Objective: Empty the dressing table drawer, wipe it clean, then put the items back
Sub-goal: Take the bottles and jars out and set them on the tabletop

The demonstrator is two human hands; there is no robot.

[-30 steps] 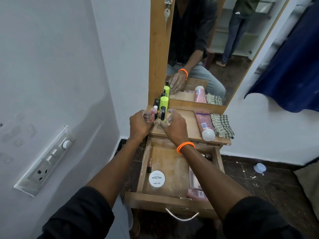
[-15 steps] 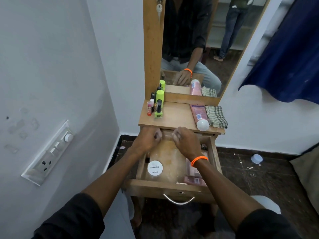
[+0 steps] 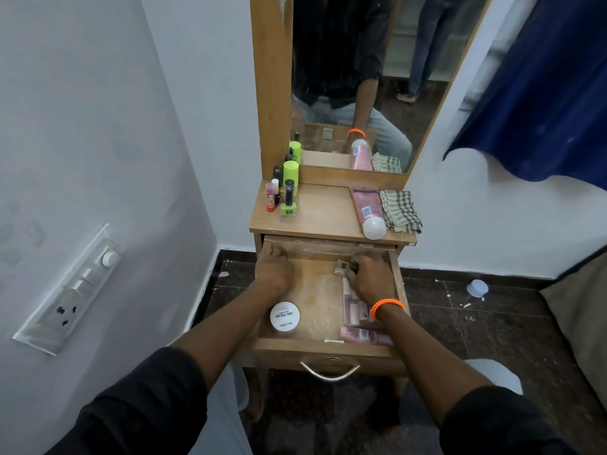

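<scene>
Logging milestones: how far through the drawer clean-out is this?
Emptying is partly done: small bottles, a pink tube and a checked cloth sit on the table top. In hand: both hands are in the open drawer, the left hand at the back left, the right hand by a small packet. Left: a white round tin and pink packs remain inside; wiping and refilling have not started.

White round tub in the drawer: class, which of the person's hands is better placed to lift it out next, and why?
Probably left. The left hand sits just behind the white tub on the drawer's left side, while the right hand is at the small packet on the right.
</scene>
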